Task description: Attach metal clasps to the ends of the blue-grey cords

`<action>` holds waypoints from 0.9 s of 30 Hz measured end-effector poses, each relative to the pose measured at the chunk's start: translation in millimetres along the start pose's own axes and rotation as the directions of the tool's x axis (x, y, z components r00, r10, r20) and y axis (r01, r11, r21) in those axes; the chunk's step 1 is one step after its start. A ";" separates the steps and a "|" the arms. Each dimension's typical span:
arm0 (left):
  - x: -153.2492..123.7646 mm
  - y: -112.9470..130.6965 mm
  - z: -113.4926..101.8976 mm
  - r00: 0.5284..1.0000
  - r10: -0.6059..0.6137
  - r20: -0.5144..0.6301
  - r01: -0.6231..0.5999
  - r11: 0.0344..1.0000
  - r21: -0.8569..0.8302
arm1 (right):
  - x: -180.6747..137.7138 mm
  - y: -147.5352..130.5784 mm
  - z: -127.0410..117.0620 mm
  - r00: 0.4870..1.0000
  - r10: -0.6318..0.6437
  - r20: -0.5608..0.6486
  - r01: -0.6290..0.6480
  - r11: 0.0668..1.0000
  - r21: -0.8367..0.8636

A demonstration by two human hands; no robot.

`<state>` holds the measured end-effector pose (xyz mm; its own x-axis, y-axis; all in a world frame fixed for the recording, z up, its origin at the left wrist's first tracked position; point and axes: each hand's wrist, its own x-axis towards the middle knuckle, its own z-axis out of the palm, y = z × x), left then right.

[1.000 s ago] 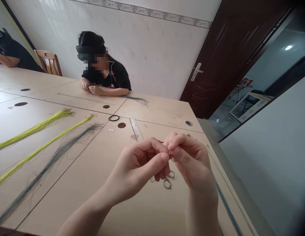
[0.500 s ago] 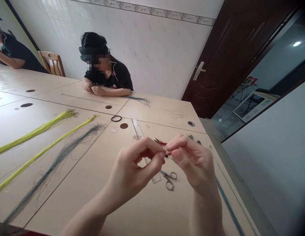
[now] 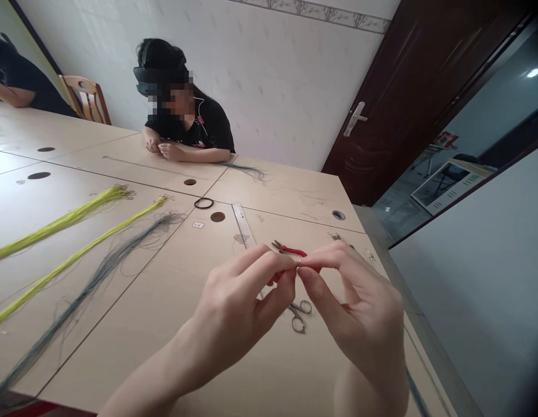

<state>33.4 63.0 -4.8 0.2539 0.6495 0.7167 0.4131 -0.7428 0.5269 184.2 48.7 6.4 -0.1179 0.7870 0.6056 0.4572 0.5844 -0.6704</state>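
Held up over the table, my left hand (image 3: pixel 251 289) pinches with thumb and forefinger. Against its fingertips, the thumb and forefinger of my right hand (image 3: pixel 355 295) close in a pinch too. Between them shows a tiny thin curved piece (image 3: pixel 299 262), mostly covered by the fingers and too small to name. Just beyond lie red-handled pliers (image 3: pixel 290 250). Below the hands are scissors (image 3: pixel 300 315), their blades partly hidden by my left hand. A clear ruler (image 3: pixel 243 226) runs under that hand.
Two yellow line bundles (image 3: pixel 64 223) and a grey-blue strand bundle (image 3: pixel 95 281) stretch across the left. A black ring (image 3: pixel 203 203), a small label (image 3: pixel 198 225) and a roll of tape (image 3: pixel 338 215) lie farther off. Across the table a person (image 3: pixel 190 121) sits, forearms resting on it.
My right hand has turned and come in, so both hands' fingertips now meet. The hands have shifted slightly right, uncovering more of the pliers. The view has tilted down a little.
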 end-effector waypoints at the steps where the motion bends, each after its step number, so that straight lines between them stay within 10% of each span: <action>1: 0.7 0.5 -0.4 1.000 0.004 0.013 -0.004 1.000 0.014 | -0.6 -0.5 -0.3 1.000 -0.021 -0.005 0.021 0.999 -0.044; 13: 0.2 -1.0 -5.7 0.993 -0.083 0.087 0.093 0.989 -0.116 | 5.7 14.2 5.8 0.922 -0.385 -0.030 0.376 0.912 -0.162; 27: -3.0 0.9 -11.5 0.990 -0.121 0.076 0.129 0.986 -0.107 | 9.4 15.5 7.9 0.905 -0.425 -0.011 0.419 0.897 -0.141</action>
<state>23.0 58.5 -1.3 0.2673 0.7452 0.6109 0.3467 -0.6659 0.6606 183.2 66.7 -1.6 -0.2910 0.4621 0.8377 0.4852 0.8259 -0.2870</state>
